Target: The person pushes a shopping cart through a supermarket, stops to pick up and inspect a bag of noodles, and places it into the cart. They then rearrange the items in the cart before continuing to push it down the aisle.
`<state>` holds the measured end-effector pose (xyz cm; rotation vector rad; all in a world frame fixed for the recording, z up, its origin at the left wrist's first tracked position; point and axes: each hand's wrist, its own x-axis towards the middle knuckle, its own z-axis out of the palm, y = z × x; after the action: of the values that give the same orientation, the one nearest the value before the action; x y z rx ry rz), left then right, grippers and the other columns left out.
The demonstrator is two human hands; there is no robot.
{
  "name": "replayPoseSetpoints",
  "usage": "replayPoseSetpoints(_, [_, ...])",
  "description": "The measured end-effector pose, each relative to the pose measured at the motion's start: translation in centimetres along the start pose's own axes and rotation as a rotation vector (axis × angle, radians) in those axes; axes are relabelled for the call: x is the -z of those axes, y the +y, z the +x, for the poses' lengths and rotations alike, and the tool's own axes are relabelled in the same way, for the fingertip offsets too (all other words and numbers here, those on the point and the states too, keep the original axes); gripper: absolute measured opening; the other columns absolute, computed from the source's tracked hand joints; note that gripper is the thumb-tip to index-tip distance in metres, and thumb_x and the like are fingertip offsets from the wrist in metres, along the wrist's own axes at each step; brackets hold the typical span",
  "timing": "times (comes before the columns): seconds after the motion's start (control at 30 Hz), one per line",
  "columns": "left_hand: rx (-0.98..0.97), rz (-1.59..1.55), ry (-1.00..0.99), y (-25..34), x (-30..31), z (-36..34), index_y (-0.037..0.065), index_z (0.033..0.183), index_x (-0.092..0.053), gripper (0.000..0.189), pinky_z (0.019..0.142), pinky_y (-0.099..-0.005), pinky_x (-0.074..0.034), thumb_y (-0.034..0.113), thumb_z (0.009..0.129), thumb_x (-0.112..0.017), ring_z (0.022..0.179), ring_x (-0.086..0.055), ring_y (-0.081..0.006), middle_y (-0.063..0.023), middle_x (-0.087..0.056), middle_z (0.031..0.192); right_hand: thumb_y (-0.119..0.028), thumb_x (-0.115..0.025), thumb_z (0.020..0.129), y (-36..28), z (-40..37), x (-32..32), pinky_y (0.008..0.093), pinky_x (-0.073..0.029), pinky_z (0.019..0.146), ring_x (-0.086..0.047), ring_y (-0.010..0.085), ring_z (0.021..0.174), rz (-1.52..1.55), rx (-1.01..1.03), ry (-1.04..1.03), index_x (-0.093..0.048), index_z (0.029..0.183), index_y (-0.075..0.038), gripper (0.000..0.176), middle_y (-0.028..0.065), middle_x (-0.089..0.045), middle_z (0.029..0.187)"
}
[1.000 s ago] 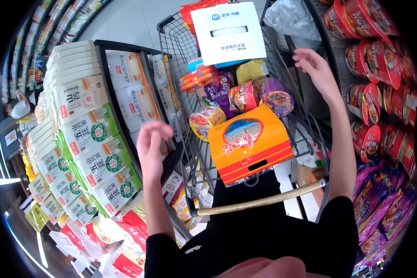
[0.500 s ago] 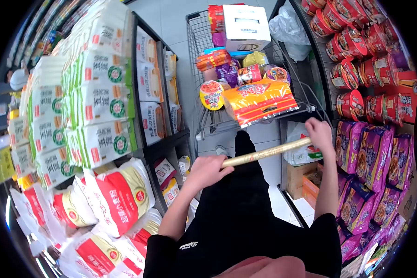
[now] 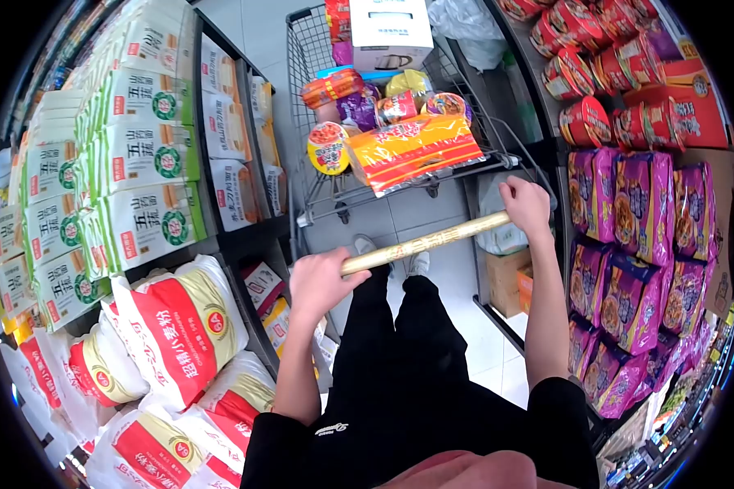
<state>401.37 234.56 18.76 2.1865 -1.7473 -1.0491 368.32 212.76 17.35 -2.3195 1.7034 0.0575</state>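
Both hands grip the gold push handle (image 3: 428, 242) of a wire shopping cart (image 3: 302, 73). Fingers of my left hand (image 3: 322, 281) wrap its left end, and my right hand (image 3: 527, 205) is closed round its right end. Ahead of the handle, the cart carries a large orange noodle pack (image 3: 416, 153), lying flat at the near side. Beside it sits a yellow-and-red noodle cup (image 3: 329, 148). Farther in are a purple pack (image 3: 359, 107), a red sausage pack (image 3: 332, 88) and a white box (image 3: 390, 33).
White-and-green noodle packs (image 3: 151, 159) fill the left shelf, with flour bags (image 3: 183, 330) stacked below. On the right stand red noodle cups (image 3: 585, 122) above purple noodle packs (image 3: 643, 196). A cardboard box (image 3: 507, 281) sits low by the right shelf. The tiled floor (image 3: 485, 342) runs between.
Shelves on both sides have shifted in view as I move along the aisle with the cart. The cart appears farther left and higher. Both shoes now show; both hands keep their grip.
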Motion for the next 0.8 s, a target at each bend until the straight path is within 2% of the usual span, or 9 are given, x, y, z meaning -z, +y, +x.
replayPoseSetpoints(0.23, [0.043,0.085,0.013,1.0,-3.0,-4.7,0.009,0.082,-0.069,0.039,0.065,-0.0416,-0.051,0.044,0.069,-0.082,0.07,-0.067,-0.0313,-0.0094,-0.067,0.071,-0.03,-0.058,0.09,0.9,-6.3,-0.6,0.0477,-0.05,0.072,-0.064,0.0384,0.069,0.022,0.084,0.081,-0.063,0.07,-0.007,0.031,0.0174,-0.064,0.066])
replayPoseSetpoints(0.4, [0.07,0.177,0.082,2.1,-5.7,-8.2,0.012,0.081,-0.071,0.033,0.065,-0.041,-0.053,0.041,0.069,-0.081,0.069,-0.067,-0.0286,-0.0079,-0.068,0.069,-0.03,-0.063,0.085,3.4,-11.3,-1.1,0.0417,-0.048,0.071,-0.062,0.0337,0.059,0.157,0.301,0.185,-0.063,0.07,-0.01,0.025,0.0112,-0.062,0.058])
replayPoseSetpoints(0.43, [0.064,0.195,0.081,2.4,-6.2,-8.9,0.012,0.081,-0.071,0.033,0.065,-0.041,-0.053,0.041,0.069,-0.081,0.069,-0.067,-0.0286,-0.0079,-0.068,0.069,-0.03,-0.063,0.085,3.7,-12.4,-1.2,0.0417,-0.048,0.071,-0.062,0.0337,0.059,0.17,0.291,0.195,-0.063,0.07,-0.01,0.025,0.0112,-0.062,0.058])
replayPoseSetpoints(0.57, [0.052,0.244,0.168,2.2,-7.7,-10.8,0.013,0.081,-0.073,0.03,0.065,-0.0407,-0.054,0.039,0.068,-0.079,0.068,-0.068,-0.0289,-0.0086,-0.069,0.069,-0.036,-0.062,0.086,3.9,-15.4,-0.7,0.0426,-0.049,0.07,-0.062,0.0325,0.058,0.174,0.331,0.119,-0.065,0.069,-0.011,0.031,0.0112,-0.063,0.058])
replayPoseSetpoints(0.67, [0.098,0.275,0.184,1.9,-8.1,-11.8,0.014,0.081,-0.073,0.028,0.066,-0.0413,-0.054,0.038,0.068,-0.077,0.07,-0.068,-0.03,-0.0096,-0.069,0.072,-0.042,-0.057,0.09,3.7,-17.1,-1.0,0.0481,-0.052,0.068,-0.067,0.0351,0.067,0.126,0.296,0.011,-0.071,0.073,-0.01,0.038,0.0144,-0.066,0.065])
replayPoseSetpoints(0.7, [0.097,0.296,0.189,1.8,-8.2,-12.1,0.014,0.08,-0.073,0.026,0.067,-0.0418,-0.054,0.037,0.068,-0.076,0.071,-0.068,-0.0305,-0.0101,-0.07,0.073,-0.042,-0.057,0.09,3.4,-17.5,-0.8,0.0481,-0.052,0.068,-0.067,0.0351,0.067,0.128,0.305,0.025,-0.071,0.073,-0.01,0.038,0.0144,-0.066,0.065])
replayPoseSetpoints(0.8, [0.097,0.338,0.232,1.1,-8.6,-12.9,0.013,0.078,-0.072,0.022,0.067,-0.0427,-0.054,0.032,0.068,-0.074,0.072,-0.068,-0.032,-0.0109,-0.069,0.073,-0.046,-0.049,0.093,2.5,-18.8,-0.7,0.0471,-0.054,0.072,-0.069,0.0363,0.073,0.087,0.236,-0.118,-0.074,0.075,-0.008,0.049,0.0164,-0.069,0.071])
